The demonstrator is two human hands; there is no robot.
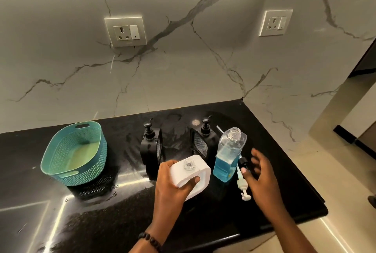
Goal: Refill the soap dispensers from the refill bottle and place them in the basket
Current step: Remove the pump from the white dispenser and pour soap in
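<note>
My left hand [173, 183] grips a white square dispenser bottle [193, 173] with its neck uncapped, tilted above the black counter. Right of it stands a clear refill bottle [227, 157], uncapped and about half full of blue liquid. My right hand [262, 179] hovers just right of that bottle with fingers spread, over a white pump head [243, 185] lying on the counter and a small black cap [243, 162]. Two black pump dispensers [151, 147] [203, 140] stand behind. A teal perforated basket [75, 153], with nothing in it, sits at the left.
The black counter [101, 222] ends at a marble wall behind and on the right, with its front edge close to me. Two wall sockets [125, 31] [275, 22] sit above. Floor shows at the far right.
</note>
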